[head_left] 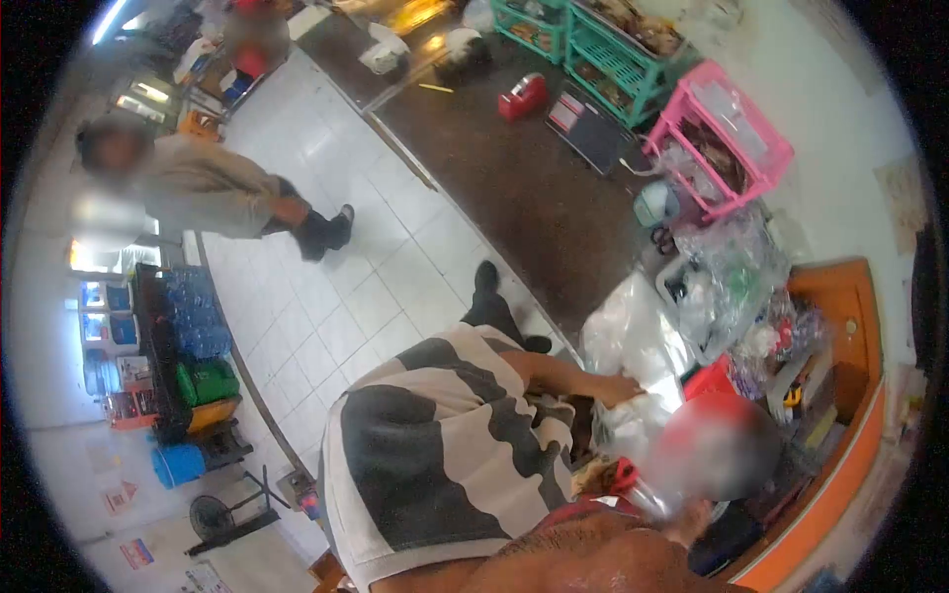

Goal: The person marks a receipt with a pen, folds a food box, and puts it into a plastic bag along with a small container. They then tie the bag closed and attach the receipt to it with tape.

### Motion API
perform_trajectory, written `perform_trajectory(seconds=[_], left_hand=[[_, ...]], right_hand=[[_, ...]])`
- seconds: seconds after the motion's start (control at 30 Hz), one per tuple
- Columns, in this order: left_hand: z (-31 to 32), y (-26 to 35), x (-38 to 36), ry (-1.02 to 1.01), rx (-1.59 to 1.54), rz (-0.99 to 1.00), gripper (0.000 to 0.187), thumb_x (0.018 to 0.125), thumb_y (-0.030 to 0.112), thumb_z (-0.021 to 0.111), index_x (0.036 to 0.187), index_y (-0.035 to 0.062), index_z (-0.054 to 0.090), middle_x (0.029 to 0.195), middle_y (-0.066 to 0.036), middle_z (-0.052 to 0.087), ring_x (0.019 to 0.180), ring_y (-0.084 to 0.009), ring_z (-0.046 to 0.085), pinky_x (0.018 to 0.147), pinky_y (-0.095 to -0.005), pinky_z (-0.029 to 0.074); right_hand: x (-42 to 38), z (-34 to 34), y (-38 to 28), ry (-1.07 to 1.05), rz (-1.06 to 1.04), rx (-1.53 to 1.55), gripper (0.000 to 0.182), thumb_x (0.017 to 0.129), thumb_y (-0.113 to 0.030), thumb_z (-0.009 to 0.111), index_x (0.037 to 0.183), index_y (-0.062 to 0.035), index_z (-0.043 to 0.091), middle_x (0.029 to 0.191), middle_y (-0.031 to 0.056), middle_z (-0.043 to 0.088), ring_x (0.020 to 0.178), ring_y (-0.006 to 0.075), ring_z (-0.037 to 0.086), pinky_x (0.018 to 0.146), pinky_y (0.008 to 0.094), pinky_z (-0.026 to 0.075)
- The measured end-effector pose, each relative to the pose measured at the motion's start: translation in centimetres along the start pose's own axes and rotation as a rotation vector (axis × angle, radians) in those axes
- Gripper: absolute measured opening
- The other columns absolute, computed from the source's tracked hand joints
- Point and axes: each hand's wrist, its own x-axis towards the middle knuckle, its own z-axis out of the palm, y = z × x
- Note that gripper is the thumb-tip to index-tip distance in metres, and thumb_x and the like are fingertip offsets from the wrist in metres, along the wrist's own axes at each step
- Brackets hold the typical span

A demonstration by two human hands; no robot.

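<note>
My left hand (617, 389) reaches out from a black-and-white patterned shirt (435, 455) into clear plastic bags. Its fingers look closed on a crinkled clear plastic bag (633, 425). My right forearm (583, 553) crosses the bottom of the view, and part of my right hand (696, 518) shows beside a blurred red-and-grey patch that hides its fingers. Near the hands are a red item (710, 380) and a shiny clear plastic sheet (638, 331). More clear bags (736, 267) are heaped farther along.
A dark brown counter (484, 138) holds a red tape dispenser (522, 97), a dark flat device (585, 127), green baskets (608, 64) and a pink basket (727, 138). An orange wooden edge (825, 514) borders the right side. Another person (208, 183) stands on the white tiled floor (346, 287).
</note>
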Motion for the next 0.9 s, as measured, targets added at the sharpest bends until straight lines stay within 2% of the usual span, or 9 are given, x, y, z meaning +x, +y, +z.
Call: perform_trajectory(seconds=[0.17, 0.27, 0.3, 0.5, 0.57, 0.7, 0.77, 0.8, 0.9], left_hand=[[-17.7, 9.8, 1.9, 0.320, -0.464, 0.435, 0.085, 0.065, 0.049, 0.076, 0.129, 0.0013, 0.046, 0.128, -0.020, 0.050, 0.121, -0.0342, 0.047, 0.100, -0.0518, 0.036], [-23.9, 11.4, 2.0, 0.232, -0.486, 0.607, 0.091, 0.067, 0.056, 0.074, 0.130, -0.0028, 0.044, 0.128, -0.024, 0.049, 0.120, -0.0375, 0.047, 0.101, -0.0508, 0.035], [-25.3, 11.0, 1.5, 0.114, -0.536, 0.589, 0.058, 0.067, 0.033, 0.082, 0.116, 0.0076, 0.063, 0.113, -0.011, 0.065, 0.106, -0.0252, 0.061, 0.092, -0.0448, 0.045], [-32.4, 3.2, -6.0, 0.189, -0.792, 0.335, 0.020, 0.085, 0.018, 0.074, 0.091, 0.0002, 0.069, 0.083, -0.010, 0.070, 0.074, -0.0192, 0.066, 0.066, -0.0329, 0.050], [-33.8, 0.9, -8.5, 0.083, -0.900, 0.113, 0.018, 0.088, 0.017, 0.072, 0.092, -0.0004, 0.069, 0.084, -0.009, 0.070, 0.074, -0.0153, 0.064, 0.066, -0.0330, 0.050], [-35.0, -0.2, -11.5, -0.060, -0.927, 0.096, 0.023, 0.087, 0.016, 0.072, 0.103, -0.0006, 0.068, 0.091, -0.009, 0.070, 0.083, -0.0158, 0.064, 0.072, -0.0344, 0.051], [-35.0, 1.0, -12.1, -0.054, -1.015, 0.115, 0.043, 0.083, 0.016, 0.073, 0.122, 0.0014, 0.062, 0.112, -0.012, 0.067, 0.100, -0.0201, 0.062, 0.084, -0.0373, 0.051], [-34.8, 0.4, -12.3, -0.052, -0.886, 0.341, 0.051, 0.084, 0.020, 0.070, 0.130, 0.0039, 0.055, 0.131, -0.014, 0.057, 0.116, -0.0269, 0.057, 0.096, -0.0396, 0.046], [-36.3, -0.4, -15.1, -0.378, -1.199, 0.235, 0.062, 0.080, 0.014, 0.068, 0.137, 0.0014, 0.048, 0.132, -0.017, 0.055, 0.110, -0.0242, 0.058, 0.093, -0.0383, 0.048]], right_hand=[[3.5, 4.5, -1.8, -0.202, -0.024, -0.097, 0.028, 0.072, -0.001, 0.068, 0.099, -0.0026, 0.058, 0.100, 0.0119, 0.058, 0.095, 0.0223, 0.056, 0.086, 0.0361, 0.046], [4.7, 6.4, -2.0, -0.385, -0.010, -0.097, 0.033, 0.071, -0.002, 0.071, 0.101, -0.0036, 0.055, 0.101, 0.0108, 0.056, 0.097, 0.0214, 0.054, 0.089, 0.0369, 0.044], [5.4, 7.2, -2.4, -0.413, -0.027, -0.092, 0.035, 0.071, -0.003, 0.072, 0.101, -0.0040, 0.054, 0.101, 0.0105, 0.055, 0.098, 0.0212, 0.053, 0.090, 0.0371, 0.043], [6.9, 11.4, -4.8, -0.072, -0.005, -0.045, 0.015, 0.080, -0.006, 0.067, 0.087, -0.0038, 0.055, 0.086, 0.0032, 0.052, 0.083, 0.0152, 0.049, 0.074, 0.0316, 0.040], [6.5, 12.2, -4.3, -0.010, 0.035, -0.051, 0.011, 0.082, -0.007, 0.066, 0.085, -0.0036, 0.055, 0.084, 0.0020, 0.051, 0.081, 0.0146, 0.049, 0.071, 0.0312, 0.040], [3.4, 14.5, -3.8, 0.152, 0.155, -0.022, 0.011, 0.086, -0.009, 0.063, 0.079, -0.0031, 0.056, 0.079, -0.0005, 0.050, 0.075, 0.0133, 0.047, 0.066, 0.0303, 0.038], [1.7, 16.5, -4.0, 0.243, 0.231, 0.034, 0.014, 0.088, -0.009, 0.062, 0.077, -0.0029, 0.056, 0.076, -0.0018, 0.049, 0.073, 0.0127, 0.047, 0.063, 0.0299, 0.038], [0.3, 18.5, -4.8, 0.316, 0.266, 0.058, 0.016, 0.089, -0.010, 0.061, 0.075, -0.0028, 0.056, 0.075, -0.0024, 0.049, 0.071, 0.0124, 0.046, 0.062, 0.0297, 0.037], [1.5, 21.2, -11.3, -0.034, 0.010, -0.116, 0.025, 0.088, -0.010, 0.059, 0.067, -0.0009, 0.051, 0.058, 0.0018, 0.039, 0.053, 0.0101, 0.035, 0.047, 0.0305, 0.030]])
